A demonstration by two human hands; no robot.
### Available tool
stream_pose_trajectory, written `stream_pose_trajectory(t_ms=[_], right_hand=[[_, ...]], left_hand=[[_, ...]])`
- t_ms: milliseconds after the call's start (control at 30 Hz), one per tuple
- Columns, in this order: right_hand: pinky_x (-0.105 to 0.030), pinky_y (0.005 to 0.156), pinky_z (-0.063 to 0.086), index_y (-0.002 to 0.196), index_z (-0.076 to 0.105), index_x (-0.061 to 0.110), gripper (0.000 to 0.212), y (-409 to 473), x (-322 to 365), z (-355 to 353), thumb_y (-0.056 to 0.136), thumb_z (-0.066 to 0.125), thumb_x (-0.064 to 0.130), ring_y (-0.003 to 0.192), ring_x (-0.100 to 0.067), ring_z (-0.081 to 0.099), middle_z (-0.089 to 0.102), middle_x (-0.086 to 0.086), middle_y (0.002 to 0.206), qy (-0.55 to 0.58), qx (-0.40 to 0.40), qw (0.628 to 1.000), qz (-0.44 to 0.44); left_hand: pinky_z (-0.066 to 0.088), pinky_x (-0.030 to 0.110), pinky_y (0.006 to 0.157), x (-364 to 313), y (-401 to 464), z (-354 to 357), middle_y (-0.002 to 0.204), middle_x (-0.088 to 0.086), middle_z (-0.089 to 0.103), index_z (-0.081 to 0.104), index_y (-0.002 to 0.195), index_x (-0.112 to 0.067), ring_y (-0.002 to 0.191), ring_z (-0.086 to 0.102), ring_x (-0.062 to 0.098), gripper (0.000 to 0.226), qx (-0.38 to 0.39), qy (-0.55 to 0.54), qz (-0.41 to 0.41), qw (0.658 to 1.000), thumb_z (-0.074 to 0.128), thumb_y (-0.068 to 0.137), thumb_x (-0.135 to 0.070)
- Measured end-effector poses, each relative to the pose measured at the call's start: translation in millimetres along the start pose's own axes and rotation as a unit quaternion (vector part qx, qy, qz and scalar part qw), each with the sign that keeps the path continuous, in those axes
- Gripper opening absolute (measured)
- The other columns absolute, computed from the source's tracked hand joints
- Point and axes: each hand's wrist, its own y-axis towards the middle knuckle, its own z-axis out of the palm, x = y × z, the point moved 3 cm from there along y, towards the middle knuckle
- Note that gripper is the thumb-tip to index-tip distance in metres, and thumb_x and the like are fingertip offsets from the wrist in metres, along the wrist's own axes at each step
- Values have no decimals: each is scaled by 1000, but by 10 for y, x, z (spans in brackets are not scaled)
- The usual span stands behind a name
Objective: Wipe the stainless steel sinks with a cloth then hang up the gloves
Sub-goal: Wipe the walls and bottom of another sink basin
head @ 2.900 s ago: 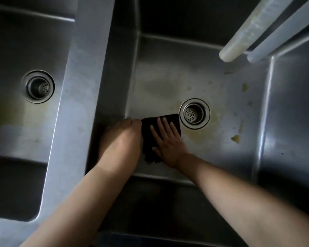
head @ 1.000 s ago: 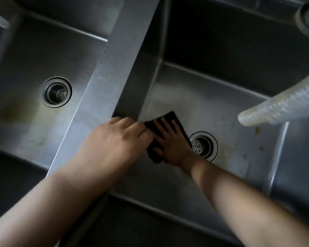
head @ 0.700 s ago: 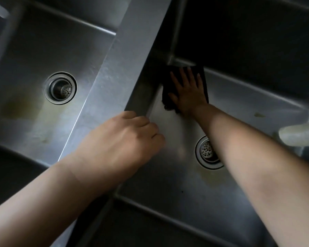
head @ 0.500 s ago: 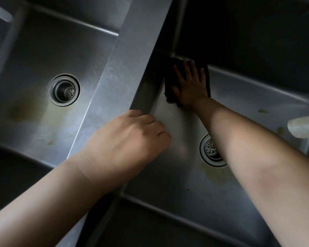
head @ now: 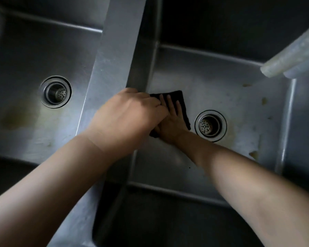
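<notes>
A black cloth [head: 178,97] lies flat on the floor of the right stainless steel sink [head: 221,97], just left of its drain [head: 210,125]. My right hand [head: 173,122] presses down on the cloth with fingers spread. My left hand [head: 128,114] rests curled over the steel divider [head: 114,56] between the two sinks, and it hides part of the cloth and of my right hand. The left sink [head: 25,131] lies beyond the divider with its own drain [head: 55,91]. No gloves are in view.
Two pale ribbed hoses [head: 291,57] hang in from the upper right over the right sink. Yellowish stains [head: 253,154] mark the right sink's floor near its right wall, and a brownish patch [head: 12,120] stains the left sink floor.
My right hand has dragged the cloth back from the far left corner of the right sink toward me, beside the drain. My left hand stays on the divider.
</notes>
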Motion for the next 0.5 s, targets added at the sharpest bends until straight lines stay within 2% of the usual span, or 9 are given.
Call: stream_pose_trajectory(t_ms=[100,200,300,367,433,500], right_hand=[[-51,105,-27,144,-19,29,74,-396,264,204,95,33,50,137,-34,-31,-13,-13,158,-1,9,999,-45],[-53,106,-27,143,-20,29,74,-754,483,383,95,33,49,133,-34,-37,-24,-12,153,-19,26,996,-82],[-53,103,-29,147,-14,29,73,-1067,597,501,95,34,49,132,-35,-38,-30,-10,148,-42,59,985,-159],[-55,105,-21,150,2,30,71,-1257,533,520,93,40,50,136,-35,-26,-17,-10,152,-67,80,972,-210],[-56,109,-5,149,19,31,69,-1432,354,477,89,47,52,141,-33,-5,3,-9,156,-91,80,962,-244],[-55,110,2,148,25,33,69,-1598,104,445,88,50,54,142,-31,8,14,-6,156,-109,81,956,-261]], left_hand=[[42,36,67,-7,-9,-2,81,1,66,67,89,-19,75,61,27,23,9,13,-8,1000,51,74,-14],[44,39,74,-13,-13,10,90,0,67,66,94,-20,83,61,27,27,25,19,-16,999,51,74,-10],[46,42,71,-30,-9,-27,86,5,68,67,90,-16,79,62,30,27,25,25,-16,999,53,69,-6],[47,40,68,-31,-12,-42,82,8,68,68,87,-13,74,62,32,24,23,35,-21,999,58,67,-3],[46,40,66,-42,-20,-46,80,10,67,68,85,-11,71,62,34,22,31,42,-22,998,60,67,-1],[45,39,65,-53,-21,-53,79,12,67,68,85,-9,69,62,34,20,37,52,-16,998,61,68,-2]])
